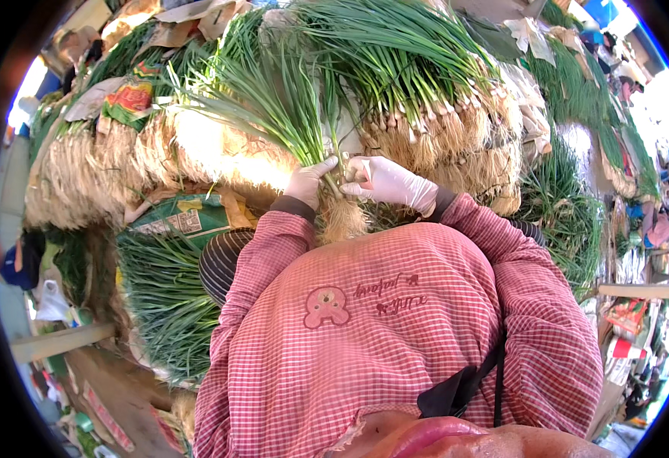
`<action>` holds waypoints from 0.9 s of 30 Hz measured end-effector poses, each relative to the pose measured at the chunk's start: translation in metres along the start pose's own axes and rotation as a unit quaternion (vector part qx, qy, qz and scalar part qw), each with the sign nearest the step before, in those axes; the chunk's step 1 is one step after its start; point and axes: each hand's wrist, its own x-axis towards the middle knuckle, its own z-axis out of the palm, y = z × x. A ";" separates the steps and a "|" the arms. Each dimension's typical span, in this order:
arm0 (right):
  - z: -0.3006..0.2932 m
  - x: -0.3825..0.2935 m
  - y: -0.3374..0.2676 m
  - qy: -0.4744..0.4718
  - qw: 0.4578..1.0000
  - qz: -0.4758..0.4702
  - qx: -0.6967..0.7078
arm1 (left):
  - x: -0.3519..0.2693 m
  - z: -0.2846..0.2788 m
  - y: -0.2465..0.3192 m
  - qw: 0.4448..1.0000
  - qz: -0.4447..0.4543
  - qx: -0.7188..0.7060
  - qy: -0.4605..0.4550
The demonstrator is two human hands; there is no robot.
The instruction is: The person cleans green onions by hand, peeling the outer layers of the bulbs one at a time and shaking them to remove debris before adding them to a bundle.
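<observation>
A bunch of green plants with long leaves, pale stems and stringy roots, like garlic greens (303,123), is gripped near its base by my gloved left hand (307,180). Its leaves fan up and to the left, while its tan roots (341,220) hang down in front of my chest. Close beside the stems is my right hand (390,182), in a thin white glove. Its thumb and fingertips meet around the lower stem of one plant at the bunch's right side. The other fingers are curled.
Beyond my hands lies a large heap of the same greens (403,63), bulbs and roots facing me. A root-fringed row (94,166) runs left. More greens (168,309) rest beside my left arm, near a green printed sack (197,214). Another pile (563,212) stands at right.
</observation>
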 end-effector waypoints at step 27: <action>-0.028 0.069 0.054 -0.166 0.826 0.034 -0.537 | -0.062 0.019 0.046 0.970 0.082 -0.143 -0.176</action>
